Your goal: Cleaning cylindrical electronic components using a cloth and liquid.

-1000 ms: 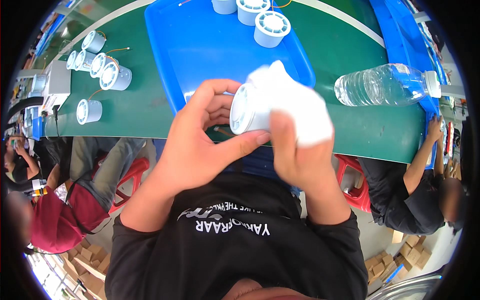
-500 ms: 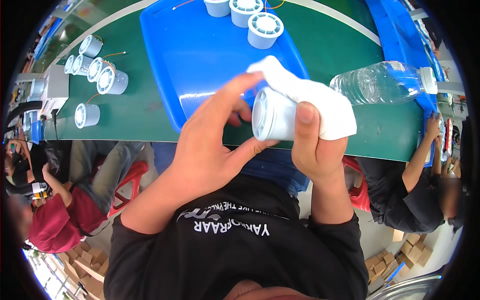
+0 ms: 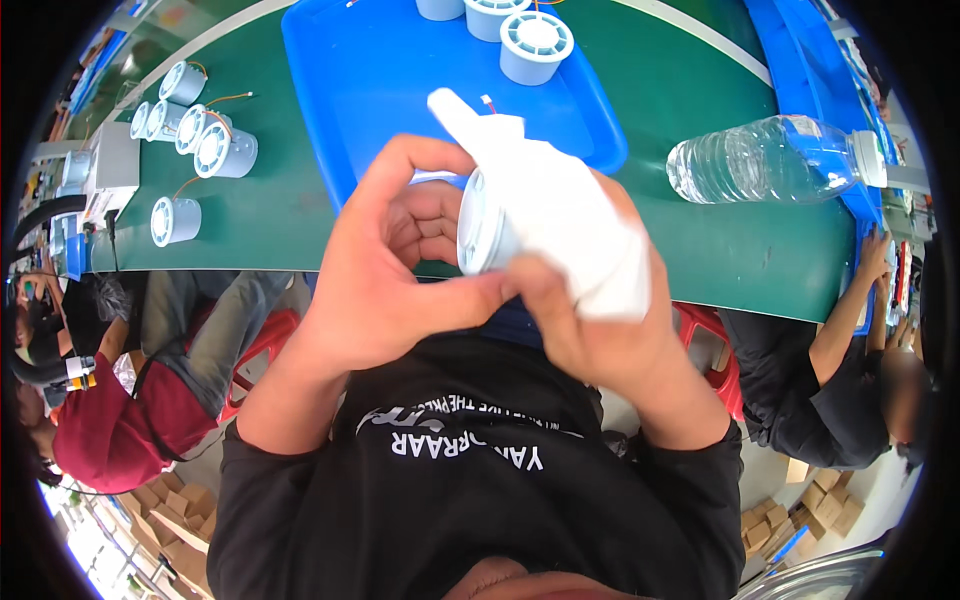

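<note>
A small white plastic cylinder with a slotted end cap [image 3: 482,222] is held in front of my chest, over the table's near edge. My left hand [image 3: 375,265] curls round its capped end, thumb below and index finger above. Around the rest of the body lies a white cloth [image 3: 570,215], which my right hand [image 3: 600,350] presses against it, thumb near my left thumb. Most of the cylinder's side and my right fingers are hidden by the cloth. A short wire with a small plug [image 3: 488,103] shows just above the cloth.
Beyond my hands lies a blue tray [image 3: 345,100] with several similar cylinders [image 3: 535,48] at its far end. More cylinders [image 3: 225,150] stand left on the green table [image 3: 270,215]. A clear bottle [image 3: 770,160] lies at right by blue bins [image 3: 800,50]. People sit on both sides.
Both hands and the cylinder have moved left. The cloth now wraps further over the cylinder, and my right thumb has come down beside the left thumb.
</note>
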Demonstrator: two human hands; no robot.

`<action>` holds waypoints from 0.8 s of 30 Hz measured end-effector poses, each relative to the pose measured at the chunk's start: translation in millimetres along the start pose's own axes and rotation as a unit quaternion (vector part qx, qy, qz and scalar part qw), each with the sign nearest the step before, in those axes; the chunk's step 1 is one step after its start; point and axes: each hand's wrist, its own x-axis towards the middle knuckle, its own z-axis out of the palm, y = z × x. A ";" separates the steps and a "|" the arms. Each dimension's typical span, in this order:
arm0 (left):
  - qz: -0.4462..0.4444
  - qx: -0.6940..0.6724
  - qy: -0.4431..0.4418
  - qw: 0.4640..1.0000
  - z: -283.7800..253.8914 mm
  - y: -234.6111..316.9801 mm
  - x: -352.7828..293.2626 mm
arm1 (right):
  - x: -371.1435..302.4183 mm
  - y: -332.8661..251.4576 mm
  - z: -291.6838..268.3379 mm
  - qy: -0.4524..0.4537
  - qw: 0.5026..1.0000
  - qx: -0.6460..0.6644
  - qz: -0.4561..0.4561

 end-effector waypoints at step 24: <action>0.358 0.236 0.019 0.903 -21.2 -21.9 -2.8 | 0.8 22.8 -13.4 0.035 0.993 0.011 0.114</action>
